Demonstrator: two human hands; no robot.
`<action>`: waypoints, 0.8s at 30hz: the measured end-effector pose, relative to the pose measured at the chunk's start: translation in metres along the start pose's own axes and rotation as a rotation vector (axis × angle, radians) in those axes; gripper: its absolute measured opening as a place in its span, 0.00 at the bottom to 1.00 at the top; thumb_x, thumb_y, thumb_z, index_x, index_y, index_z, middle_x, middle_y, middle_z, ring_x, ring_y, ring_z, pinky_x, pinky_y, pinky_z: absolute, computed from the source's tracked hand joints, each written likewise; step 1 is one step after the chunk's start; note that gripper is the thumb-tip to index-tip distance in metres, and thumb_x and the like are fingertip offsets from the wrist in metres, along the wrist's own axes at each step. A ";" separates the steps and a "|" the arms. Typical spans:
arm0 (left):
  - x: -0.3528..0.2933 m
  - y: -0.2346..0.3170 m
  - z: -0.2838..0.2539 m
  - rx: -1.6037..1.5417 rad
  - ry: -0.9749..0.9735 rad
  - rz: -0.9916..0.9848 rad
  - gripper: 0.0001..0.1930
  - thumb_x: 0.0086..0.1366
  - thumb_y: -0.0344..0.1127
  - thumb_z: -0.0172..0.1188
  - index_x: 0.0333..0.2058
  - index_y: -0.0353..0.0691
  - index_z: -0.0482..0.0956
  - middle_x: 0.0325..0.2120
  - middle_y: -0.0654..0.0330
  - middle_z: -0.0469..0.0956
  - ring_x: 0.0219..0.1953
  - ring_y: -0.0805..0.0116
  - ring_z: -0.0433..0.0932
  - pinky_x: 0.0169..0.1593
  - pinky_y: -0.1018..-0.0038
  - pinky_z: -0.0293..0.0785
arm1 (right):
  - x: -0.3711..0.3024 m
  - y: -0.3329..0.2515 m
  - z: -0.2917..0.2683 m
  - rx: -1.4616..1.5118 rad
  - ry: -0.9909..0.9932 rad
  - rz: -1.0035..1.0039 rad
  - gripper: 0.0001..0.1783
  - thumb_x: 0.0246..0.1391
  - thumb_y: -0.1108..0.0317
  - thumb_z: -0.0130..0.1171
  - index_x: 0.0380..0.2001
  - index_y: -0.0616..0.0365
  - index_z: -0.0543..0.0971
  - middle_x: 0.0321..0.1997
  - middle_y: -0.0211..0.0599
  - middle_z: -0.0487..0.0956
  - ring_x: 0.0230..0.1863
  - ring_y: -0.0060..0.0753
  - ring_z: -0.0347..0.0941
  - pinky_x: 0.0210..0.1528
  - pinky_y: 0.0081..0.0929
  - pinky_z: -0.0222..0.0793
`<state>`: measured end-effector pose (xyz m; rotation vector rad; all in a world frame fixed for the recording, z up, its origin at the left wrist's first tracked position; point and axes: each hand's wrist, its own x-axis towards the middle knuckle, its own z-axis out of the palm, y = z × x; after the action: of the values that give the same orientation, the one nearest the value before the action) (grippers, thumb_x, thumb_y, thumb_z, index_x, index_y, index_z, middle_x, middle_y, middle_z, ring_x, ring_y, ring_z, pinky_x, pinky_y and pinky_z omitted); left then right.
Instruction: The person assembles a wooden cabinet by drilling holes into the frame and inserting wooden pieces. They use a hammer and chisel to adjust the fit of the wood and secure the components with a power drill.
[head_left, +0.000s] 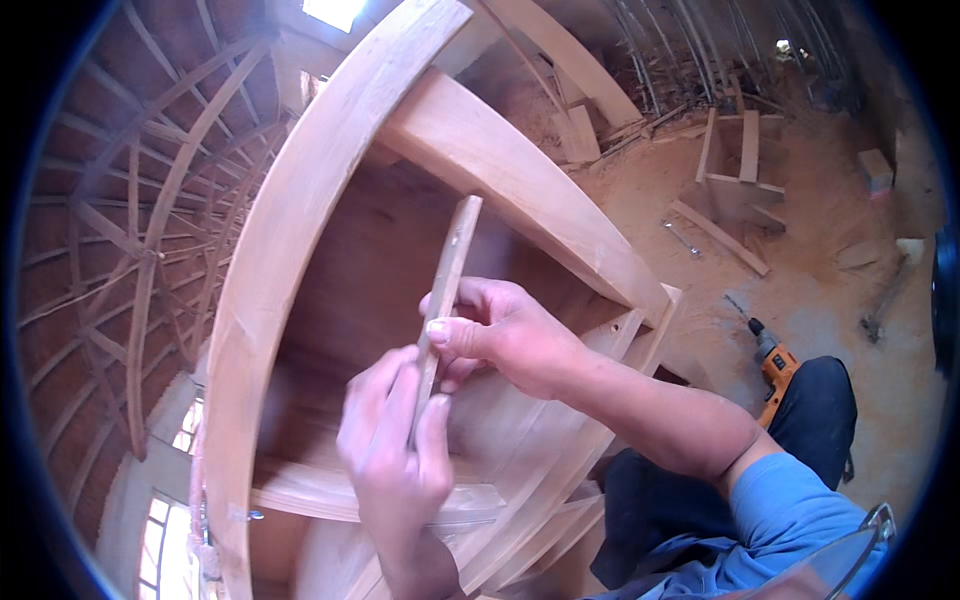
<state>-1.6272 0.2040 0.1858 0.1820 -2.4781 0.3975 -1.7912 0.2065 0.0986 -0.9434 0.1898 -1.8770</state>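
A narrow wooden strip [456, 250] stands slanted in front of me, its upper end pointing away. My right hand [510, 335] pinches it near the middle, thumb on the near face and fingers behind. Lower down, my left hand [395, 430] closes around the strip's bottom end, thumb on one side and fingers on the other; it is slightly blurred. Behind both hands is the open inside of a large pale wooden cabinet frame [268, 290]. Its wide crosspiece [510, 180] runs past the strip's upper tip; whether they touch I cannot tell.
An orange power drill [778, 370] with a long bit lies on the dusty floor by my knee. Farther off are a small wooden stool [738, 185], a wrench [683, 240], a hammer [890, 290] and scrap boards [577, 133]. Wooden lattice [150, 240] covers the left side.
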 end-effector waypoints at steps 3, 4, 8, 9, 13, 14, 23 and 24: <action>0.012 0.018 -0.040 0.212 0.151 0.302 0.23 0.67 0.34 0.58 0.60 0.38 0.74 0.52 0.42 0.78 0.54 0.40 0.76 0.58 0.46 0.71 | 0.014 -0.006 0.013 0.058 -0.119 -0.054 0.19 0.61 0.65 0.64 0.49 0.64 0.71 0.37 0.33 0.77 0.38 0.25 0.78 0.41 0.26 0.81; 0.022 0.020 -0.053 0.333 0.153 0.311 0.25 0.68 0.37 0.57 0.63 0.40 0.71 0.55 0.40 0.76 0.57 0.40 0.74 0.60 0.45 0.68 | 0.021 -0.011 0.021 0.057 -0.086 -0.040 0.18 0.61 0.66 0.63 0.48 0.64 0.71 0.39 0.35 0.77 0.40 0.25 0.78 0.41 0.27 0.81; 0.047 0.020 -0.072 0.614 0.057 0.194 0.36 0.62 0.39 0.65 0.69 0.43 0.65 0.64 0.40 0.68 0.65 0.37 0.67 0.65 0.43 0.61 | 0.042 -0.032 0.040 0.082 -0.120 -0.066 0.20 0.62 0.65 0.64 0.49 0.68 0.71 0.40 0.39 0.78 0.39 0.29 0.80 0.40 0.28 0.82; 0.052 0.021 -0.071 0.677 0.032 0.166 0.38 0.60 0.38 0.67 0.69 0.43 0.64 0.65 0.41 0.67 0.65 0.36 0.66 0.66 0.43 0.61 | 0.046 -0.039 0.043 0.079 -0.120 -0.073 0.21 0.62 0.65 0.65 0.49 0.69 0.71 0.40 0.40 0.79 0.39 0.30 0.80 0.40 0.29 0.83; 0.043 0.016 -0.067 0.850 0.003 -0.016 0.44 0.50 0.34 0.75 0.67 0.40 0.66 0.66 0.42 0.65 0.65 0.37 0.66 0.64 0.46 0.64 | 0.061 -0.040 0.040 0.045 -0.129 -0.134 0.24 0.61 0.66 0.67 0.51 0.73 0.70 0.42 0.45 0.81 0.38 0.34 0.83 0.40 0.31 0.84; 0.047 0.016 -0.068 0.893 0.024 0.005 0.43 0.49 0.32 0.75 0.65 0.38 0.66 0.62 0.41 0.69 0.62 0.39 0.69 0.61 0.50 0.67 | 0.062 -0.044 0.040 0.084 -0.173 -0.145 0.26 0.60 0.67 0.68 0.52 0.74 0.69 0.43 0.47 0.81 0.40 0.35 0.83 0.42 0.32 0.85; 0.045 -0.015 -0.072 0.808 0.163 -0.011 0.38 0.52 0.28 0.74 0.63 0.38 0.71 0.56 0.45 0.76 0.56 0.44 0.75 0.59 0.54 0.71 | 0.076 -0.044 0.033 0.095 -0.342 -0.176 0.25 0.65 0.62 0.63 0.57 0.68 0.70 0.50 0.46 0.80 0.44 0.36 0.83 0.46 0.33 0.84; 0.042 -0.018 -0.071 0.797 0.181 -0.008 0.37 0.53 0.28 0.74 0.63 0.38 0.71 0.56 0.46 0.76 0.58 0.45 0.75 0.60 0.54 0.71 | 0.077 -0.044 0.031 0.075 -0.348 -0.173 0.25 0.66 0.61 0.61 0.57 0.68 0.70 0.50 0.46 0.80 0.44 0.36 0.83 0.46 0.33 0.84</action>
<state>-1.6177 0.2083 0.2696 0.4503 -2.0166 1.3174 -1.8173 0.1733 0.1819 -1.2475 -0.1754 -1.8256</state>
